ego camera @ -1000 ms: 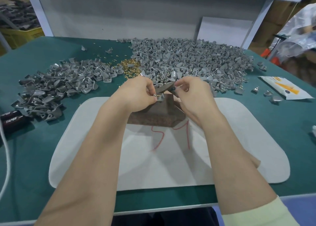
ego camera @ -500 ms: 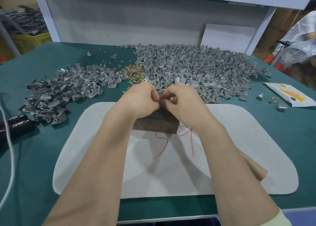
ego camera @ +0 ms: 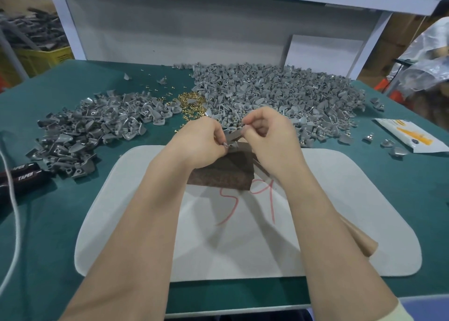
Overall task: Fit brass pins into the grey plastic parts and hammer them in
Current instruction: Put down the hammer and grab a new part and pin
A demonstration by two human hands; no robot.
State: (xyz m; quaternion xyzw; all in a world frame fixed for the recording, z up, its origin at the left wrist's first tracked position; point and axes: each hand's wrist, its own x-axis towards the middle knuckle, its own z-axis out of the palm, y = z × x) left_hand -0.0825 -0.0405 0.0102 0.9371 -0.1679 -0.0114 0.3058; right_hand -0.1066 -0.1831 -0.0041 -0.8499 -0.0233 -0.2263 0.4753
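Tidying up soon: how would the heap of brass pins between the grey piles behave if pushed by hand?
The brass pins would probably scatter, not slide as one: they lie loose, and strays already dot the green table cover. Being tiny, each is likely light and fiddly to pinch. Some may slip under the grey plastic parts touching the heap.

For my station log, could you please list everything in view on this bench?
table: one, green, under everything
mat: one, white, near centre
block: one, brown, on mat
big pile: one, grey, far centre-right
small pile: one, grey, left
pins: heap, brass, between piles
packet: one, white-orange, right
grips: two, black, left edge
cord: one, white, left edge
part: one, grey, between hands
left hand: one, holds part
right hand: one, pinches part
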